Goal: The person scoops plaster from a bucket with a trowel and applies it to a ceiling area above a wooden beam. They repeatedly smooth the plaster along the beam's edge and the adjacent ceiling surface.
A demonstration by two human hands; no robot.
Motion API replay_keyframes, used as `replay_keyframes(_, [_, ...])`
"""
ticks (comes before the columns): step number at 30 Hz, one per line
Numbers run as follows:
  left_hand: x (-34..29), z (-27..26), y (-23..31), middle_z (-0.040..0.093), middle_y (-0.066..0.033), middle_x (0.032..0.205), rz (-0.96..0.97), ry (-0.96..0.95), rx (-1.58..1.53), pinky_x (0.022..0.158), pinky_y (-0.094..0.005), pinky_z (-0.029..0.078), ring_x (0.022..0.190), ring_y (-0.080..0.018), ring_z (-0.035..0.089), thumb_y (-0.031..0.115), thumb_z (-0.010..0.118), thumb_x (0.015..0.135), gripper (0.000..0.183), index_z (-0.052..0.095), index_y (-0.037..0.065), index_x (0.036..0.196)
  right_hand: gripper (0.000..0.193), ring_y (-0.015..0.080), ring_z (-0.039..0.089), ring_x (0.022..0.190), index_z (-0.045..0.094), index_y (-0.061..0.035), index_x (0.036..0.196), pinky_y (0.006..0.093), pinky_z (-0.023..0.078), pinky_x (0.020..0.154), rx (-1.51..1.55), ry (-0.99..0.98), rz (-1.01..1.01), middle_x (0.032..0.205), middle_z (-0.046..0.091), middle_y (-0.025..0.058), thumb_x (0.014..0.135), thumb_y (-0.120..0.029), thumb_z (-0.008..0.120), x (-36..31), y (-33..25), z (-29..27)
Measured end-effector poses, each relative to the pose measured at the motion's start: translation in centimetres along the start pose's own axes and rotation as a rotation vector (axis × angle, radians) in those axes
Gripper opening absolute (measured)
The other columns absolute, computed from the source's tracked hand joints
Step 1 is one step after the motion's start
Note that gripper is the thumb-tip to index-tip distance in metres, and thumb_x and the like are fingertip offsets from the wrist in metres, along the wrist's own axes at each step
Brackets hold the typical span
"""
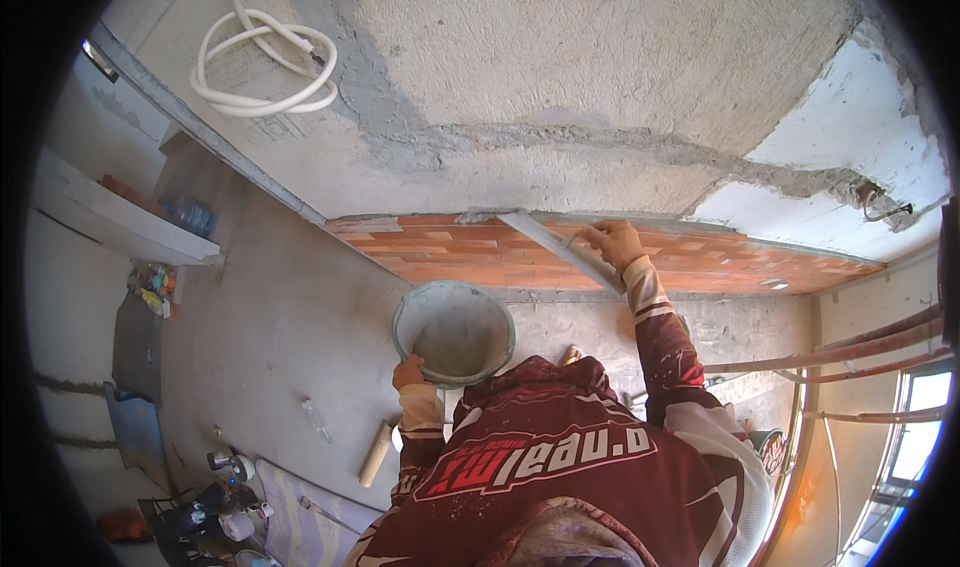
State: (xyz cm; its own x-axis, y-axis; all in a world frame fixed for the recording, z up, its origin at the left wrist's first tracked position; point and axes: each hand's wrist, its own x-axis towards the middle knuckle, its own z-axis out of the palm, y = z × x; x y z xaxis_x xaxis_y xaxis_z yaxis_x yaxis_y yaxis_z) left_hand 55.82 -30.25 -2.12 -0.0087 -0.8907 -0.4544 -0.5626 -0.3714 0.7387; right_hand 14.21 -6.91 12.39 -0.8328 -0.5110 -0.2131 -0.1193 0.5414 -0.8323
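Observation:
My left hand (408, 372) grips the lower rim of a round grey bowl (452, 332) that holds wet grey mortar, raised in front of my chest. My right hand (613, 243) reaches up and holds a long flat grey trowel blade (555, 247) pressed against the top of a red brick wall (440, 249), where the bricks meet the rough concrete ceiling (560, 57). The blade runs up and left from my fingers. I wear a dark red long-sleeved shirt with white markings.
A coil of white hose (262, 67) hangs at the upper left. A wooden handle (376, 454) lies on the grey floor below, with cans and tools (225, 497) at the lower left. Red pipes (850, 352) run along the right wall near a window (925, 417).

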Motion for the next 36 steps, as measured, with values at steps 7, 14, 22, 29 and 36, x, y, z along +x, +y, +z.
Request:
replay_keyframes(7, [-0.8,-0.3,0.0,0.064,-0.0179,0.074,-0.065,0.044,-0.156,0.065,-0.0429,0.047,0.068,-0.0296,0.06,0.027,0.064,0.065,0.033,0.063,-0.005,0.074,0.041,0.0239,0.068,0.07,0.072,-0.0022,0.1,0.0346,0.052,0.065,-0.13,0.081,-0.146,0.08,0.07,0.0154,0.082,-0.038,0.068,-1.0,0.6,1.3])
replay_keyframes(14, [0.1,-0.6,-1.1,0.064,-0.0171,0.076,-0.118,0.005,-0.169,0.064,-0.0429,0.047,0.069,-0.0299,0.06,0.027,0.063,0.065,0.033,0.063,-0.004,0.077,0.042,0.0304,0.069,0.082,0.069,-0.0019,0.103,0.0367,0.053,0.074,-0.066,0.135,-0.282,0.089,0.069,0.0214,0.082,-0.038,0.069,-3.0,-0.8,11.1])
replay_keyframes(22, [0.0,-2.6,-2.1,0.064,-0.016,0.076,0.087,-0.006,-0.025,0.065,-0.0426,0.048,0.07,-0.0294,0.061,0.026,0.064,0.064,0.033,0.063,-0.004,0.078,0.046,0.0321,0.068,0.089,0.068,-0.0018,0.108,0.0373,0.052,0.078,0.022,0.08,-0.194,0.096,0.069,0.0217,0.082,-0.04,0.068,-2.1,-3.0,15.6])
replay_keyframes(29, [-0.6,-2.9,-0.7,0.066,-0.0164,0.088,-0.067,-0.005,0.056,0.071,-0.0424,0.051,0.08,-0.0284,0.064,0.023,0.066,0.07,0.029,0.067,-0.002,0.086,0.049,0.038,0.065,0.094,0.068,-0.0081,0.11,0.0414,0.051,0.082,-0.067,0.122,-0.184,0.101,0.067,0.0215,0.082,-0.047,0.063,-1.1,0.8,12.5])
replay_keyframes(36, [0.2,-1.7,-2.4,0.064,-0.0147,0.083,-0.084,0.003,-0.113,0.063,-0.0426,0.05,0.072,-0.0273,0.061,0.02,0.066,0.068,0.027,0.065,-0.003,0.083,0.04,0.0202,0.066,0.072,0.07,-0.0015,0.103,0.0324,0.051,0.067,0.033,0.151,-0.142,0.083,0.07,0.015,0.085,-0.037,0.067,-2.2,3.2,5.1])
